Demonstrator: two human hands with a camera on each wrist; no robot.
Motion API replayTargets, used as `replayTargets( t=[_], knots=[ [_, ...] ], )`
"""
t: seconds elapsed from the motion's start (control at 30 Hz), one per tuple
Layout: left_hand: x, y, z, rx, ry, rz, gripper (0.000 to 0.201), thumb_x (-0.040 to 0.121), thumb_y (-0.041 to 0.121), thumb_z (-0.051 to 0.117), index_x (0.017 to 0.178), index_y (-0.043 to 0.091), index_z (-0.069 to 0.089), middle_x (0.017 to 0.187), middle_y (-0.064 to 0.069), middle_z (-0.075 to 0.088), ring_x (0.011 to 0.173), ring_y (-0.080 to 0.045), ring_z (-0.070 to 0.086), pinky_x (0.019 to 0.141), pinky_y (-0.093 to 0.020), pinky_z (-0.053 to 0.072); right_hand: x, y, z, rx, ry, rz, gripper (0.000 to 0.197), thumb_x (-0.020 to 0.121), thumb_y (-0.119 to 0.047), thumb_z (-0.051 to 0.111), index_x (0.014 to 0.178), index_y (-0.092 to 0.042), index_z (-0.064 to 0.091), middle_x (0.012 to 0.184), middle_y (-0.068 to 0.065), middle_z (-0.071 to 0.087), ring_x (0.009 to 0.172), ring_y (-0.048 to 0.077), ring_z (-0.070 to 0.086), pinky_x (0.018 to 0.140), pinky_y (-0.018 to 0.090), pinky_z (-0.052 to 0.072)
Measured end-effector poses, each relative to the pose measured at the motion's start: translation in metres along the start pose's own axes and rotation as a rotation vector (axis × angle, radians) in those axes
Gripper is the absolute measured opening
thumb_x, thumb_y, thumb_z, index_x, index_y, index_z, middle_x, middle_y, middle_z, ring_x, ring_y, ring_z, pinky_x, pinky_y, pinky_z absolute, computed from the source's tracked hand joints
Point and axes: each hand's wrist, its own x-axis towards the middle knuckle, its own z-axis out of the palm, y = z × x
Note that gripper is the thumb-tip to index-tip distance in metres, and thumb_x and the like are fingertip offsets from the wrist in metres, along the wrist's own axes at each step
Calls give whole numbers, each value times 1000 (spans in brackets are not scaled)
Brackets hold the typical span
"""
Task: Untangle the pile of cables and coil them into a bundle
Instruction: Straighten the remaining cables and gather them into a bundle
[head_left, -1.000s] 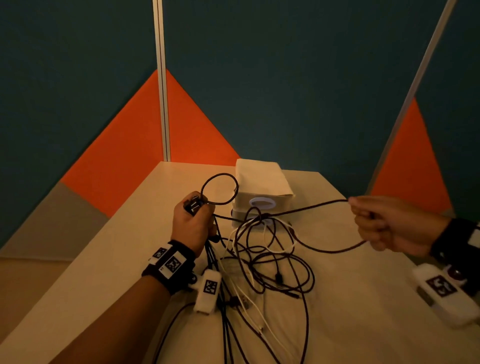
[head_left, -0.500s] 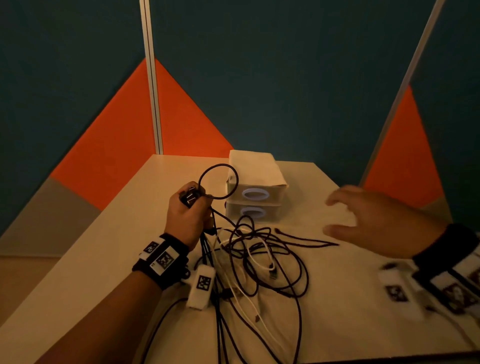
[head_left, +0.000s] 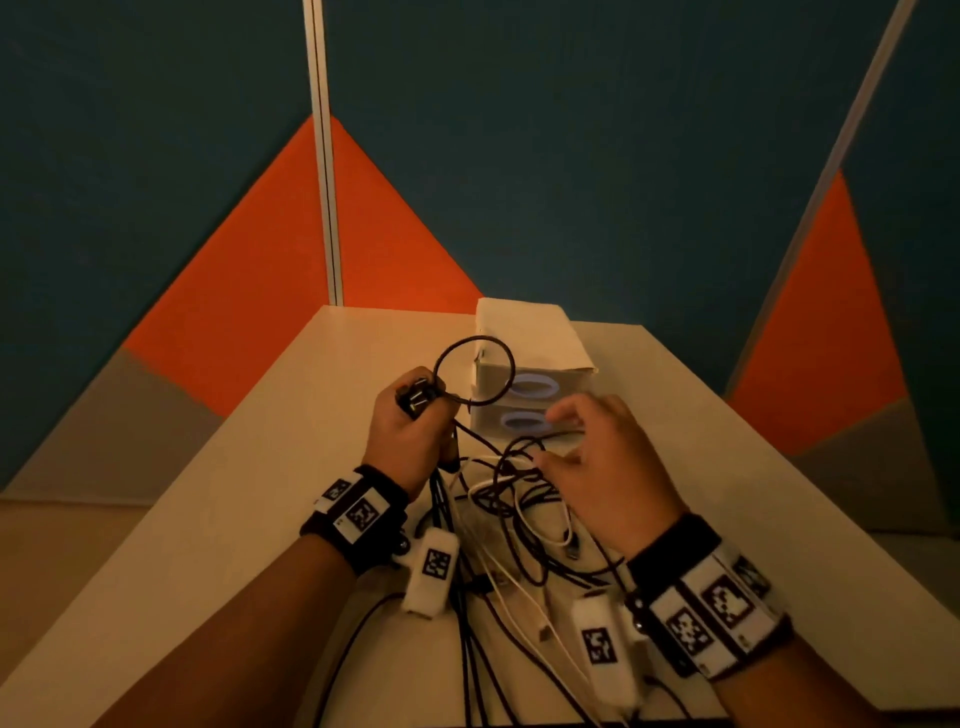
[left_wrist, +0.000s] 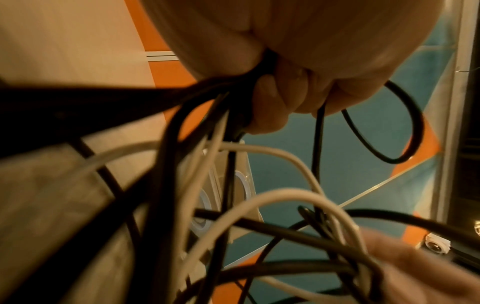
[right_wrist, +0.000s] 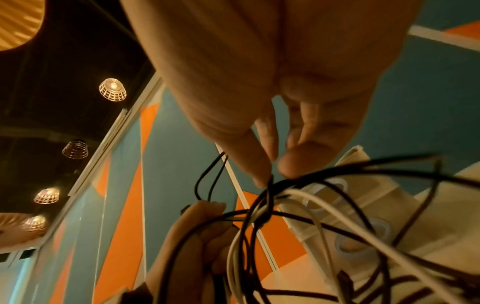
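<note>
1. two stacked white drawer boxes with oval handle holes (head_left: 530, 353) are sitting at the far end of the pale table (head_left: 208, 519); i cannot tell what they are holding.
2. the tangled pile of black and white cables (head_left: 519, 519) is lying on the table between my wrists, just before the boxes.
3. my left hand (head_left: 410, 431) is gripping several black strands, a small round black loop (head_left: 475, 376) rising above it.
4. my right hand (head_left: 602, 467) is pinching a black strand at the knot, thumb and forefinger together.
</note>
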Motion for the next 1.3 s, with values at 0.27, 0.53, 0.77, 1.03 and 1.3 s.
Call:
replayTargets(
  t=[0.27,0.53,0.77,1.03,1.3],
  knots=[
    [1,1,1,-43,27,-36,35,97,-11,51,74,14,50,51,1,34,41,-16,29,44,-23,35,-3,32,-16,-190,-119,-85,15,85,-17,76,97,-24,71,99,-10,67,92,2,61,76,9,42],
    [2,-2,3,-41,24,-40,33,97,-11,51,74,12,48,52,1,34,43,-16,30,44,-23,35,-8,49,-16,-48,0,-134,10,81,-18,81,82,-27,76,76,-13,72,75,-2,66,70,10,50],
    [1,-1,4,-43,0,-59,33,98,-12,49,74,12,47,54,0,32,45,-16,29,44,-24,35,-20,29,-28,-219,23,-305,3,79,-32,81,81,-32,79,76,-16,67,73,2,62,71,32,56],
    [-3,0,7,-51,-74,-96,31,98,-9,50,76,13,47,55,-1,33,44,-16,32,45,-25,37,-15,14,-5,-147,-58,-147,6,80,-31,82,80,-26,78,77,-11,72,72,1,65,75,29,59],
    [-5,1,10,-77,-109,-102,24,91,-1,57,76,16,49,53,0,34,42,-16,32,44,-25,37,-12,4,7,87,-119,126,50,70,-33,89,97,-26,48,102,-3,55,68,16,72,69,39,63]
  ],
)
